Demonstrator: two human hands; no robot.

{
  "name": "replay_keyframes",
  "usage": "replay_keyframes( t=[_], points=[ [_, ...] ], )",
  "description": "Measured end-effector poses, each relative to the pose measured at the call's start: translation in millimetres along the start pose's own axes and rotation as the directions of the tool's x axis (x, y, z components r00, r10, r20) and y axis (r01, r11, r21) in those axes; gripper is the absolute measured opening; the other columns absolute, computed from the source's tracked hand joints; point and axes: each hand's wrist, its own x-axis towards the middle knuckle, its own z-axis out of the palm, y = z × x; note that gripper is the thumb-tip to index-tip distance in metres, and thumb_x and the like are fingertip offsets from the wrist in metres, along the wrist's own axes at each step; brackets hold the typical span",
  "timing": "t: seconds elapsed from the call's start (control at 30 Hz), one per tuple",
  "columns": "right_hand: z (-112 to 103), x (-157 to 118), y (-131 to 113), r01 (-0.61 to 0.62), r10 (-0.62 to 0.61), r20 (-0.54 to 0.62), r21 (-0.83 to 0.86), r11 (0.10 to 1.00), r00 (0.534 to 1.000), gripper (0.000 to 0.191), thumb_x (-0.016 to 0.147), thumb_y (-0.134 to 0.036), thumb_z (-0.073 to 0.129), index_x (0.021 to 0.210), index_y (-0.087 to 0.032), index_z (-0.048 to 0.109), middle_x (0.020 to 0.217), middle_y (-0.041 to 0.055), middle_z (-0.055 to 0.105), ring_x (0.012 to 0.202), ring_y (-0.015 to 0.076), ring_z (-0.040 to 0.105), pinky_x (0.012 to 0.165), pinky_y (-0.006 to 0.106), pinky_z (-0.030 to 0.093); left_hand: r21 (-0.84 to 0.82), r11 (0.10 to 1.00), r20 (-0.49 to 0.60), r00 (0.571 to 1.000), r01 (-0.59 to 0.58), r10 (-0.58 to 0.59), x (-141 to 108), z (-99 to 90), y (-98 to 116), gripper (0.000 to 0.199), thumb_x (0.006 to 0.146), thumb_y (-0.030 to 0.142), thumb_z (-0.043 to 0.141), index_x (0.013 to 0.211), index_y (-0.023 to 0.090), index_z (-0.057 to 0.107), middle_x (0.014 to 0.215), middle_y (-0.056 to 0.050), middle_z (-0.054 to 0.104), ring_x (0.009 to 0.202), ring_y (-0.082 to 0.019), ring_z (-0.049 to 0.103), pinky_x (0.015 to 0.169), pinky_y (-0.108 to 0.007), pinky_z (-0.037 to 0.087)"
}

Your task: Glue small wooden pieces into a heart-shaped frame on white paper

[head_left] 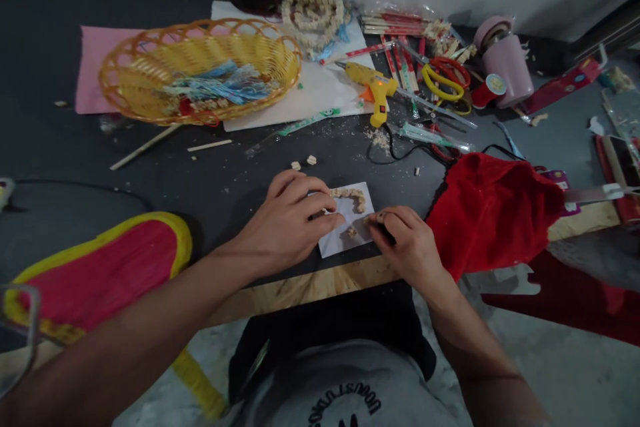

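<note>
A small white card (336, 242) lies near the table's front edge, with a bent row of small pale wooden pieces (356, 197) along its far side. One more pale piece (352, 231) sits alone on the card. My left hand (293, 217) rests over the card's left part, fingers curved and thumb apart from them; the hand partly hides the card. At the card's right edge, my right hand (407, 240) is closed in a pinch on a tiny pale piece (367, 219). Two loose flower-shaped pieces (303, 163) lie beyond my left hand.
Behind the card stand a yellow wicker basket (200, 30) with blue tassels and a yellow glue gun (373, 88). Yellow-handled scissors (443, 83) and a pink flask (509, 70) are at back right. Red cloth (493, 213) lies right; a pink-and-yellow padded piece (107, 267) is left.
</note>
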Motion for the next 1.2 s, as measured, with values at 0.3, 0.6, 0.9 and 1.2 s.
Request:
replay_keyframes(
  t=[0.3, 0.6, 0.9, 1.2],
  points=[
    [4.9, 1.5, -2.1, 0.002, -0.002, -0.009, -0.044, 0.999, 1.0, 0.013, 0.096, -0.021, 0.056, 0.096, -0.022, 0.069, 0.094, 0.0069, 0.073, 0.088, 0.0198, 0.067, 0.078, 0.035, 0.058, -0.12, 0.985, 0.0, 0.993, 0.12, -0.121, -2.9, 0.0, -2.1, 0.025, 0.091, 0.016, 0.051, 0.098, 0.03, 0.071, 0.099, -0.001, 0.072, 0.113, -0.026, 0.054, 0.107, -0.049, 0.025],
    [-4.3, 11.5, -13.5, 0.02, -0.019, -0.058, 0.019, 1.0, 0.998, 0.01, 0.094, -0.02, 0.06, 0.095, -0.024, 0.069, 0.092, 0.0056, 0.074, 0.087, 0.0196, 0.068, 0.079, 0.037, 0.056, -0.174, 0.958, -0.017, 0.972, 0.226, -0.232, -7.3, -6.8, -14.7, 0.019, 0.093, 0.028, 0.056, 0.103, 0.031, 0.071, 0.107, -0.003, 0.071, 0.118, -0.028, 0.054, 0.102, -0.049, 0.035],
    [1.9, 22.3, -36.5, 0.028, -0.027, -0.045, 0.028, 0.999, 0.999, 0.002, 0.09, -0.021, 0.066, 0.09, -0.021, 0.068, 0.096, 0.0054, 0.072, 0.093, 0.0215, 0.062, 0.085, 0.041, 0.053, -0.205, 0.962, 0.034, 0.983, 0.181, -0.178, -9.7, -4.0, -15.5, 0.016, 0.094, 0.028, 0.054, 0.099, 0.025, 0.069, 0.114, -0.005, 0.068, 0.124, -0.03, 0.051, 0.102, -0.051, 0.037],
    [-6.9, 8.4, -11.9, -0.021, 0.017, -0.116, -0.037, 0.999, 0.993, 0.005, 0.091, -0.019, 0.065, 0.093, -0.024, 0.067, 0.092, 0.0039, 0.071, 0.087, 0.0193, 0.062, 0.079, 0.038, 0.053, -0.11, 0.971, 0.007, 0.977, 0.21, -0.211, -7.0, -5.9, -12.5, 0.02, 0.096, 0.024, 0.05, 0.102, 0.024, 0.069, 0.107, -0.006, 0.071, 0.115, -0.03, 0.057, 0.097, -0.05, 0.041]
  ],
)
